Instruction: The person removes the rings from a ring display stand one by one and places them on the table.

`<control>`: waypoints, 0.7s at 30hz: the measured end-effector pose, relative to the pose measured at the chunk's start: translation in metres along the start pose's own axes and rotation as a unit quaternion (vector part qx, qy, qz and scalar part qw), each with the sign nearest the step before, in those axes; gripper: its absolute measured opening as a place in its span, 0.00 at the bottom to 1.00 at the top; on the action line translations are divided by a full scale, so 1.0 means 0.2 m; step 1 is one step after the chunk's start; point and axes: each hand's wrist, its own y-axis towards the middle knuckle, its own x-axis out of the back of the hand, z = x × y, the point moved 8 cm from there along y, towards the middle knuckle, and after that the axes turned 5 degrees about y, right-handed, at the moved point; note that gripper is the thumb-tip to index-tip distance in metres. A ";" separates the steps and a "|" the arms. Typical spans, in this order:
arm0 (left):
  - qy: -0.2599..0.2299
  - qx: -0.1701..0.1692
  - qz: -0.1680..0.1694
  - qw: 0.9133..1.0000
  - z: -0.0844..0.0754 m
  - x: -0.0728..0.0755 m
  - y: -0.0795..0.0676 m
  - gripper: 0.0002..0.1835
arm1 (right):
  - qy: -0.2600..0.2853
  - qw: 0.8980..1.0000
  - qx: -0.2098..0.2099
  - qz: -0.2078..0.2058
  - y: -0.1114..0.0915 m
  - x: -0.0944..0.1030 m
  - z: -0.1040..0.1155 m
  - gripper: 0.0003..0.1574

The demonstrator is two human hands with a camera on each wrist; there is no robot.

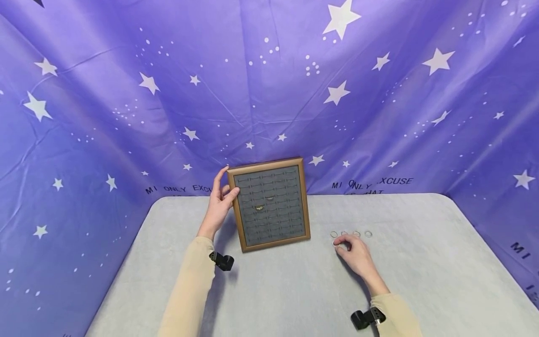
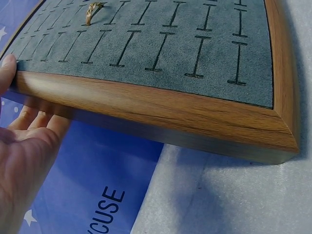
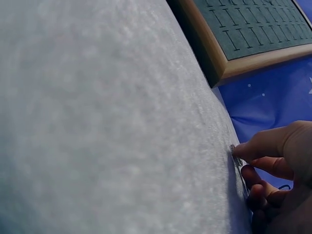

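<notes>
A wood-framed ring display tray (image 1: 306,210) with grey slotted padding stands tilted up on the table. My left hand (image 1: 219,206) grips its left side, thumb on the front of the frame and fingers behind, as the left wrist view also shows. A gold ring (image 1: 259,208) sits in one slot, with a second, duller ring (image 1: 270,198) just above and right of it. My right hand (image 1: 357,255) is low over the table, pinching a small silvery ring (image 3: 236,154) between thumb and fingertips. Close behind those fingers lie several more rings (image 1: 368,233) in a row.
The pale grey table (image 1: 286,290) carries the tray and rings. A purple-blue curtain (image 1: 252,84) with white stars hangs behind and on both sides, meeting the table's back edge. Black wrist cameras (image 1: 222,261) are strapped over both sleeves.
</notes>
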 end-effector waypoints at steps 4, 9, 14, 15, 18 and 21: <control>0.000 -0.002 -0.001 1.000 0.00 0.00 0.00 0.36 | 0.026 0.999 -0.002 -0.019 0.01 0.02 0.02 0.08; -0.002 0.000 -0.001 1.000 0.00 0.00 0.00 0.36 | 0.079 0.995 0.010 -0.055 0.04 0.02 0.09 0.16; -0.001 0.009 0.001 1.000 0.00 0.01 -0.01 0.36 | 0.121 0.991 0.030 -0.052 0.11 -0.03 0.22 0.20; -0.001 0.008 0.002 1.000 0.00 0.01 0.00 0.36 | 0.124 0.990 0.038 -0.051 0.13 -0.04 0.25 0.21; -0.005 0.009 0.004 1.000 0.00 0.01 0.00 0.36 | 0.135 0.987 0.071 -0.057 0.17 -0.06 0.34 0.22; -0.011 0.008 0.008 1.000 0.00 0.00 0.01 0.36 | 0.154 0.980 0.107 -0.065 0.19 -0.07 0.45 0.22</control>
